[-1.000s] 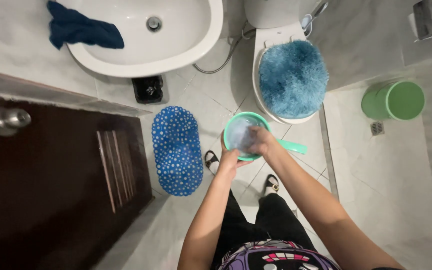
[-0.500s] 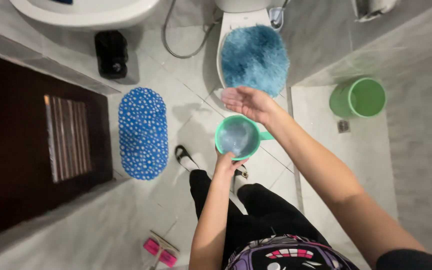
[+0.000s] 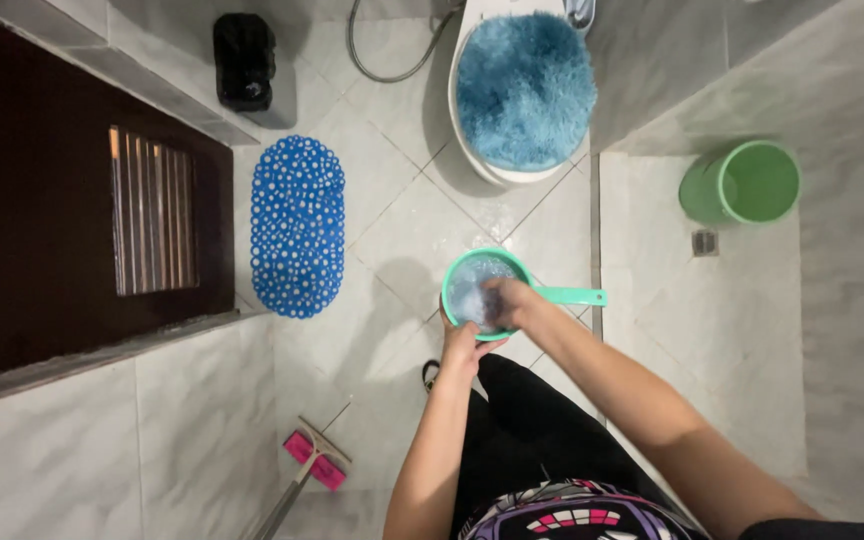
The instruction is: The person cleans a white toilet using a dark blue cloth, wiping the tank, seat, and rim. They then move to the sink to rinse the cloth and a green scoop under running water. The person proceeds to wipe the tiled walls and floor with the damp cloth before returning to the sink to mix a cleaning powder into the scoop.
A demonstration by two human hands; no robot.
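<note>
I look straight down in a tiled bathroom. My left hand (image 3: 460, 345) grips the near rim of a green plastic water dipper (image 3: 464, 272) with a long handle pointing right. The dipper holds foamy water. My right hand (image 3: 508, 300) reaches over the rim and dips into that water, fingers curled; whether it holds anything inside is hidden by the foam. Both forearms stretch out above my black trousers.
A toilet with a fluffy blue lid cover (image 3: 524, 88) stands ahead. A green bucket (image 3: 742, 182) sits at the right, a blue dotted mat (image 3: 297, 225) at the left beside a dark door (image 3: 72, 200). A pink squeegee (image 3: 314, 460) lies near my feet.
My view tilted down, so the sink left the frame. My right hand rose flat above the dipper, then dropped into the water. The left hand kept its grip.
</note>
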